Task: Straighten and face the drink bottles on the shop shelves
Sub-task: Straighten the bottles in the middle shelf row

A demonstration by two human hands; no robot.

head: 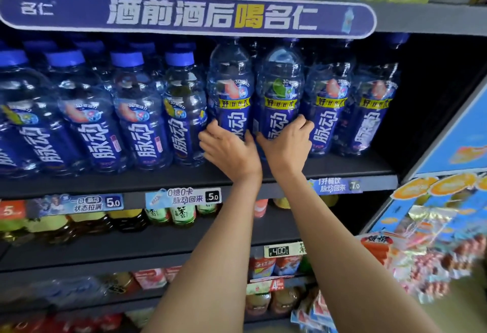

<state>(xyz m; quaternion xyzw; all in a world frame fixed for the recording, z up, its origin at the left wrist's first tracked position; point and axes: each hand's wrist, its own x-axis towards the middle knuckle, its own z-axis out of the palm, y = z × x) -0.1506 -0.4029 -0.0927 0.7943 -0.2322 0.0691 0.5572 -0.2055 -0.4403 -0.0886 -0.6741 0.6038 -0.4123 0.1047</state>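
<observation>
A row of blue drink bottles with blue labels stands on the upper dark shelf (184,179). My left hand (229,150) grips the lower part of a tall bottle with a pink fruit label (230,90). Right beside it my right hand (287,145) grips the neighbouring tall bottle with a green lime label (280,90). Both bottles stand upright, labels facing out, at the shelf's front. Shorter blue-capped bottles (131,111) fill the left side of the row; two more tall bottles (329,106) stand to the right.
A purple banner (184,13) hangs over the bottle tops. Price tags (184,197) line the shelf edge. Lower shelves hold tea and juice bottles (181,215). A blue display stand with snack packets (434,248) juts out at the right.
</observation>
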